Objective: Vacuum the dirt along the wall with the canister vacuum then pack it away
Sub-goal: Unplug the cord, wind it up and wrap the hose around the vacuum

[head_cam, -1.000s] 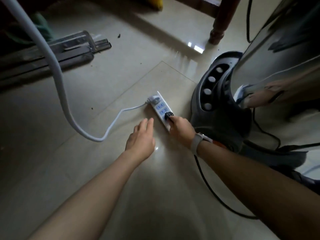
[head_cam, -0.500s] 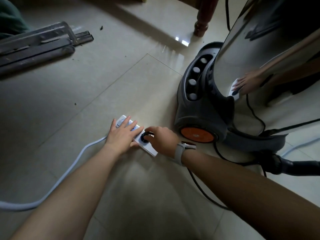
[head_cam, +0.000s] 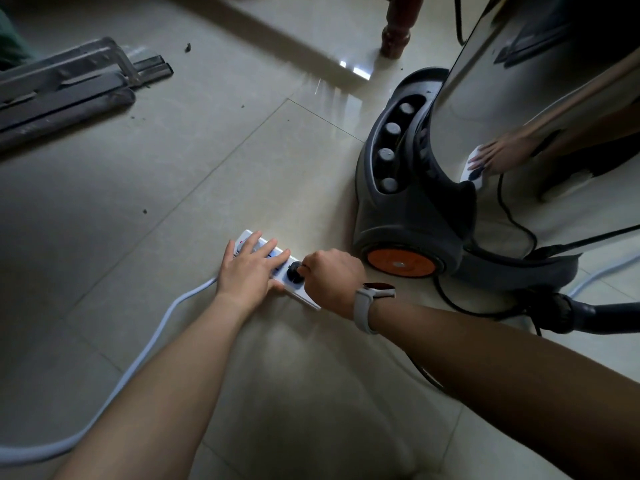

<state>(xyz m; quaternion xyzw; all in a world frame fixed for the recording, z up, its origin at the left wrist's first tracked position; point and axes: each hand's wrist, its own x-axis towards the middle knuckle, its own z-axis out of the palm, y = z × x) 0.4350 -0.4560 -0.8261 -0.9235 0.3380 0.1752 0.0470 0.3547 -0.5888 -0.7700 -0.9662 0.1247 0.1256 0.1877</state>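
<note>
Power strip [head_cam: 277, 268] long axis far-left to near-right; left hand [head_cam: 249, 268] flat on it, right hand [head_cam: 329, 277] pinching black plug [head_cam: 294, 271], as 0.5 s earlier.

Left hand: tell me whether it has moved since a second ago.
Yes. The left hand was on the floor beside the power strip; it now lies flat on top of it, holding it down.

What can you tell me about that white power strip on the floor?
The power strip is a long white bar, plastic by the look of it, lying flat on the pale tiled floor just left of the vacuum's orange wheel. The left hand presses on it with straight fingers, covering most of its sockets. A black plug sits in a socket near the right end, pinched by the right hand. Its thick white cable leaves the far end and curves toward the lower left.
</note>
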